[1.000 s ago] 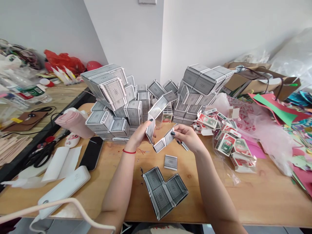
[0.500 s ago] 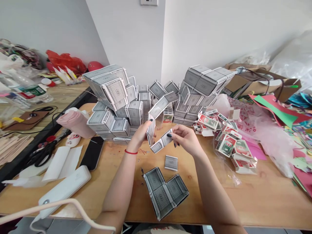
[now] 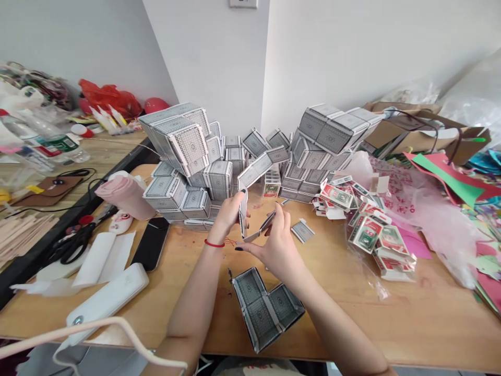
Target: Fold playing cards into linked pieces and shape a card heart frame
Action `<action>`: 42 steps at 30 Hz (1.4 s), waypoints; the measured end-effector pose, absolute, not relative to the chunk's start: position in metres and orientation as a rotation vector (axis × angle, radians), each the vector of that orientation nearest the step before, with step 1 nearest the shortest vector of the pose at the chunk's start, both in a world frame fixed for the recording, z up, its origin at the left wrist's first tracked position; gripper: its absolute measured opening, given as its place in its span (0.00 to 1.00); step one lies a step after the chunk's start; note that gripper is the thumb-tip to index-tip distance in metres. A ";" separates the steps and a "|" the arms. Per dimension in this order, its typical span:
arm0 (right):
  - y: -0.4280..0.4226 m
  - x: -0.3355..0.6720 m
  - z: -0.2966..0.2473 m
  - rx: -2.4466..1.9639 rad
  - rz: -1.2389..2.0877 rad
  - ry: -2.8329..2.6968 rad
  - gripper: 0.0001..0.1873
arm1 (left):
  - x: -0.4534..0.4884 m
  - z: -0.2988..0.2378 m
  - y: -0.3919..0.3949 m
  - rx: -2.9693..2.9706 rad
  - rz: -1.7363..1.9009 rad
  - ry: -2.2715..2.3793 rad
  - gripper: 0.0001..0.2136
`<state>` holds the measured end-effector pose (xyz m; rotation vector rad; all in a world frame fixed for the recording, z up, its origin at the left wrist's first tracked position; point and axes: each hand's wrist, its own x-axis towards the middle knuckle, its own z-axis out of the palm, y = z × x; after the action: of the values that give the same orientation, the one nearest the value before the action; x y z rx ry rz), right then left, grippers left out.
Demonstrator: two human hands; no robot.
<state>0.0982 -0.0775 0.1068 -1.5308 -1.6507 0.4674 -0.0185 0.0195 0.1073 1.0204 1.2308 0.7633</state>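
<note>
Leftmost, scissors [image 3: 74, 243] and a dark phone [image 3: 151, 243] lie flat on the wooden table [image 3: 410, 313], well apart from the hands; behind them stands the left stack of grey patterned boxes [image 3: 183, 151]. Next, left hand [image 3: 229, 214], red thread at the wrist: thumb and fingers pinched on the upright middle panel of a folded strip of patterned cards [image 3: 243, 209], held above the table in front of the stacks. Upper panel of the strip rises up and to the right toward the boxes; lower panel slants right, seen nearly edge-on, into the right hand [image 3: 276, 250], whose fingertips close narrowly on that end. Both hands touch the strip, the left at the fold, the right at the low end. Below the right hand, nearer the person, an open L-shaped tray [image 3: 254, 303] rests on the table. Just right of the hands, one loose card [image 3: 302, 231] lies flat; beyond it the right stack of boxes [image 3: 324, 138] and bagged red-and-green packs [image 3: 368, 230]
</note>
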 end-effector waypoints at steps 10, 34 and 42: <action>-0.076 0.099 0.110 -1.568 0.511 -1.606 0.51 | -0.019 0.104 0.019 1.035 0.742 1.172 0.15; -0.065 0.127 0.119 -1.599 0.653 -1.586 0.50 | -0.011 0.116 0.004 1.056 0.634 1.051 0.06; -0.064 0.125 0.114 -1.505 0.734 -1.572 0.34 | -0.012 0.113 0.006 1.076 0.702 1.039 0.06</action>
<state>0.1251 -0.0639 0.1137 -1.5051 -1.5718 0.7340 -0.0117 0.0060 0.1127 1.0764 1.0394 0.7020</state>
